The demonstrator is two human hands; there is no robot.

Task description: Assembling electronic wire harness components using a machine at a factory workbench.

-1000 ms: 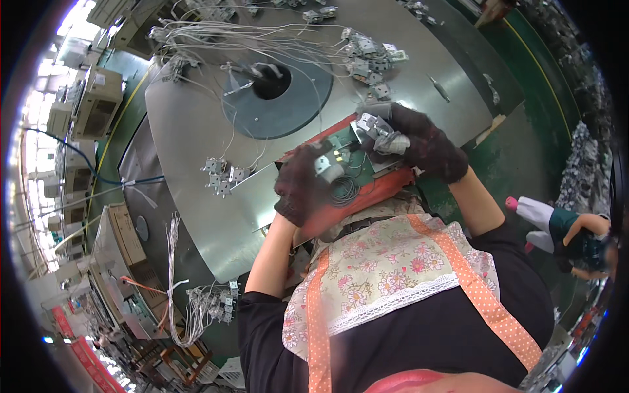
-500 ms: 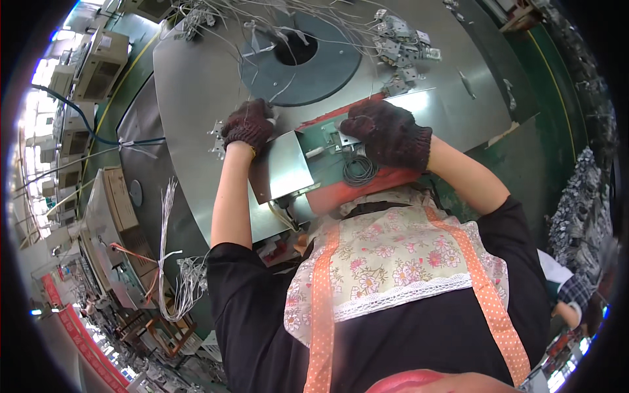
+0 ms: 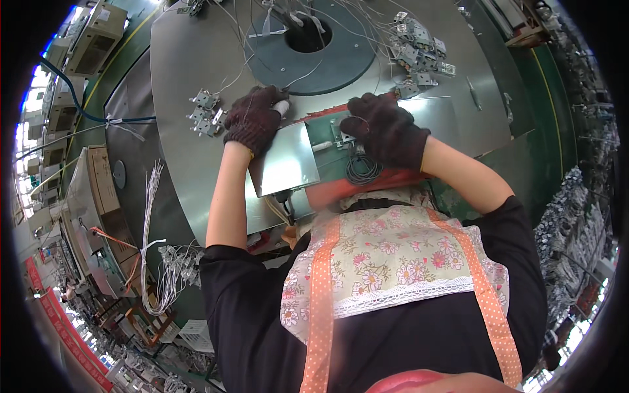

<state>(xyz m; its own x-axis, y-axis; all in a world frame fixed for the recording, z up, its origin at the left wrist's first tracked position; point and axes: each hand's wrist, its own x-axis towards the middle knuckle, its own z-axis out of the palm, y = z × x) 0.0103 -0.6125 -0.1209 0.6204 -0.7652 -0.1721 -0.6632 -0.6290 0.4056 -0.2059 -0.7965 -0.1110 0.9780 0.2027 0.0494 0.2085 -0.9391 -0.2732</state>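
Both of my hands wear dark maroon knit gloves. My left hand is closed beside the upper left corner of a shiny metal plate. A pale tip shows at its thumb side, but what the fingers hold is hidden. My right hand curls over a small metal bracket, which sits on a green surface between the metal plates. Next to the bracket lies a short white cylinder. Below it, a coil of dark cable rests near a red pad.
A grey disc with a dark central hole stands on the metal table. Wired metal parts are heaped at right, and a smaller cluster lies left of my left hand. Bundled pale wires hang off the left side.
The view has shifted slightly, and more of the metal cluster beside my left hand shows. My left hand has turned a little; my right hand stays at the bracket.
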